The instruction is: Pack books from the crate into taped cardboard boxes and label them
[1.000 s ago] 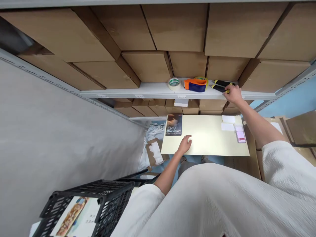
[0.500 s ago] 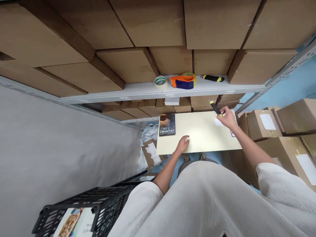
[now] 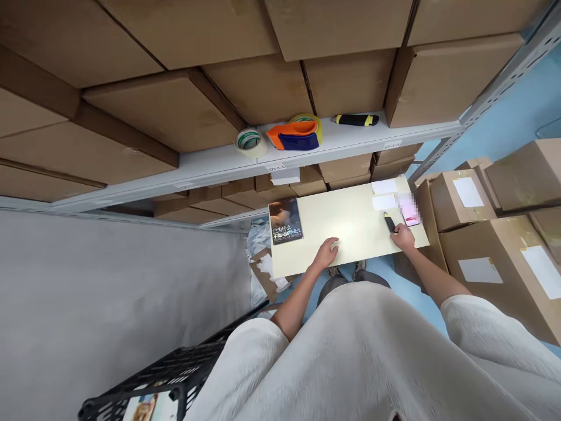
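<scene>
My right hand is closed around the rear end of a black and yellow utility knife, low over the right part of the pale tabletop. Just beyond that hand lies a phone with a pink screen, partly blurred. White paper slips are beside the phone. At the table's near edge rests my left hand, empty, its fingers apart. A dark-covered book lies flat at the table's left end, away from both hands.
Above the table, a grey shelf carries cardboard boxes, a tape roll, an orange and blue tape dispenser and another utility knife. Boxes are stacked at right. A black crate stands at lower left.
My right hand has come down and nearer to me with the utility knife, uncovering the paper slips and phone. The view has shifted; my left hand stays at the table's near edge.
</scene>
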### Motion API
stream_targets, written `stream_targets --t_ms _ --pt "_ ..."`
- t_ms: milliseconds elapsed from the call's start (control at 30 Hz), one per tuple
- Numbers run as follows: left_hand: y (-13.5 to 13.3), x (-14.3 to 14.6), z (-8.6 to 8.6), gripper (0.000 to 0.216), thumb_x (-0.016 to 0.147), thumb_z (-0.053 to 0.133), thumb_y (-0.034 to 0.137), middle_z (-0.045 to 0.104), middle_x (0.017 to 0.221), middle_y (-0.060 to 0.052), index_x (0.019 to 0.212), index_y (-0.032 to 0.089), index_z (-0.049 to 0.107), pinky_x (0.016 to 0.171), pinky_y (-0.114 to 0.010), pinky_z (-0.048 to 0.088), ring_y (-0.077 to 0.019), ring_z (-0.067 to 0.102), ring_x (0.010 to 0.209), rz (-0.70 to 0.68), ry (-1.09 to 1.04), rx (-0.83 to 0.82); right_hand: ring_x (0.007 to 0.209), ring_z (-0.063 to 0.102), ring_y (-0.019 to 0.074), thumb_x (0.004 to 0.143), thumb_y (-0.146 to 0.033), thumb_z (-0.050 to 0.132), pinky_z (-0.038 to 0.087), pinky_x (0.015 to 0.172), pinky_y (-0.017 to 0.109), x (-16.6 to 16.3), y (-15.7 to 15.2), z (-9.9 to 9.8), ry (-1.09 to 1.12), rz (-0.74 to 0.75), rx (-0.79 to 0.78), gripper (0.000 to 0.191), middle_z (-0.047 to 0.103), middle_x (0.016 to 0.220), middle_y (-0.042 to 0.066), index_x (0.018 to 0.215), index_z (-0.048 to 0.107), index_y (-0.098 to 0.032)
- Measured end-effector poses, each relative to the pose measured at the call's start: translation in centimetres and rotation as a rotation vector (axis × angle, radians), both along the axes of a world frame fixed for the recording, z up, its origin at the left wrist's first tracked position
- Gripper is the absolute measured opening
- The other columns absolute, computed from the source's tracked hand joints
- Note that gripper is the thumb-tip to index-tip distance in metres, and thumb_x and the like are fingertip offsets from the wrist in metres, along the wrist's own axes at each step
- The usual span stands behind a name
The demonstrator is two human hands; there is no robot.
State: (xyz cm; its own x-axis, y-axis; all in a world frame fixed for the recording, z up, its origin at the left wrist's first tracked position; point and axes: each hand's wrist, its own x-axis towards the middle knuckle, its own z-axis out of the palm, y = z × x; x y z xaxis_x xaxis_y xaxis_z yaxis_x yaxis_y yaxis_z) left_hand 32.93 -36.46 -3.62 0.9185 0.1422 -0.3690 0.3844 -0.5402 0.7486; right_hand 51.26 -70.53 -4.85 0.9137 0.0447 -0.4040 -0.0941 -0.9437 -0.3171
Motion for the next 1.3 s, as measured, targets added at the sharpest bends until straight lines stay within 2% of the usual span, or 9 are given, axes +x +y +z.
stream_targets --t_ms 233,433,567,733,833,933,1000,1067,1300 --pt "1.0 0.6 0.4 0.040 0.102 0.057 0.017 0.070 0.150 -0.011 0.139 0.022 0.071 0.126 -0.045 0.050 -0.0247 0.065 0.141 -0.007 0.006 0.022 0.112 0.062 0.0334 0.089 -0.022 0.064 0.051 0.091 0.043 0.0 -0.3 -0.9 -0.001 0.072 -0.098 0.018 0.066 0.119 0.017 0.107 0.064 -0.021" --pt "1.6 0.9 0.1 0.040 0.102 0.056 0.017 0.070 0.150 -0.012 0.139 0.021 0.071 0.126 -0.046 0.050 -0.0258 0.065 0.141 0.019 -0.012 -0.011 0.118 0.059 0.0371 0.096 -0.025 0.060 0.049 0.099 0.049 0.6 1.7 0.9 -0.088 0.150 -0.097 0.019 0.062 0.126 0.022 0.110 0.068 -0.017" --pt "2.2 0.6 0.0 0.040 0.101 0.058 0.017 0.070 0.150 -0.012 0.137 0.021 0.072 0.125 -0.048 0.050 -0.0270 0.066 0.140 0.061 -0.068 -0.049 0.115 0.060 0.0375 0.098 -0.027 0.055 0.050 0.101 0.051 3.4 6.4 4.7 -0.326 0.254 0.106 0.021 0.064 0.123 0.021 0.111 0.069 -0.017" --pt "3.6 -0.1 0.2 0.038 0.100 0.058 0.018 0.071 0.147 -0.012 0.135 0.022 0.072 0.123 -0.046 0.052 -0.0265 0.067 0.138 0.137 -0.131 -0.079 0.115 0.060 0.0352 0.105 -0.033 0.049 0.050 0.104 0.052 8.2 16.5 13.5 -0.648 0.519 0.430 0.029 0.067 0.122 0.016 0.123 0.068 -0.022" --pt "4.4 -0.6 0.2 0.038 0.101 0.058 0.018 0.071 0.147 -0.012 0.135 0.022 0.073 0.122 -0.046 0.053 -0.0265 0.068 0.137 0.180 -0.162 -0.081 0.124 0.057 0.0371 0.108 -0.040 0.044 0.045 0.110 0.055 10.9 23.3 19.3 -0.712 0.705 0.430 0.043 0.066 0.138 0.018 0.140 0.064 -0.020" --pt "4.9 -1.2 0.0 0.037 0.100 0.060 0.017 0.072 0.145 -0.012 0.134 0.022 0.074 0.122 -0.047 0.053 -0.0264 0.068 0.136 0.213 -0.189 -0.083 0.142 0.044 0.0447 0.109 -0.047 0.040 0.035 0.115 0.064 13.2 29.3 23.5 -0.722 0.868 0.299 0.063 0.053 0.163 0.024 0.163 0.047 -0.015" --pt "5.2 -1.7 -0.1 0.037 0.099 0.061 0.015 0.073 0.143 -0.012 0.133 0.022 0.074 0.122 -0.047 0.053 -0.0263 0.069 0.134 0.235 -0.207 -0.084 0.148 0.035 0.0484 0.109 -0.048 0.039 0.030 0.116 0.069 14.4 32.2 24.9 -0.715 0.940 0.185 0.071 0.046 0.170 0.026 0.170 0.036 -0.011" --pt "5.5 -2.3 -0.2 0.037 0.098 0.062 0.014 0.074 0.142 -0.012 0.132 0.022 0.075 0.123 -0.048 0.053 -0.0264 0.070 0.134 0.255 -0.218 -0.083 0.149 0.033 0.0490 0.109 -0.045 0.039 0.026 0.116 0.073 15.2 34.0 25.4 -0.709 0.982 0.102 0.071 0.047 0.168 0.027 0.170 0.035 -0.009" --pt "7.2 -4.1 -0.1 0.037 0.098 0.060 0.013 0.074 0.143 -0.012 0.131 0.021 0.075 0.123 -0.048 0.052 -0.0268 0.070 0.133 0.285 -0.188 -0.093 0.139 0.036 0.0485 0.104 -0.036 0.050 0.019 0.112 0.079 16.0 35.5 25.0 -0.772 0.991 0.070 0.056 0.063 0.149 0.027 0.153 0.059 -0.011"
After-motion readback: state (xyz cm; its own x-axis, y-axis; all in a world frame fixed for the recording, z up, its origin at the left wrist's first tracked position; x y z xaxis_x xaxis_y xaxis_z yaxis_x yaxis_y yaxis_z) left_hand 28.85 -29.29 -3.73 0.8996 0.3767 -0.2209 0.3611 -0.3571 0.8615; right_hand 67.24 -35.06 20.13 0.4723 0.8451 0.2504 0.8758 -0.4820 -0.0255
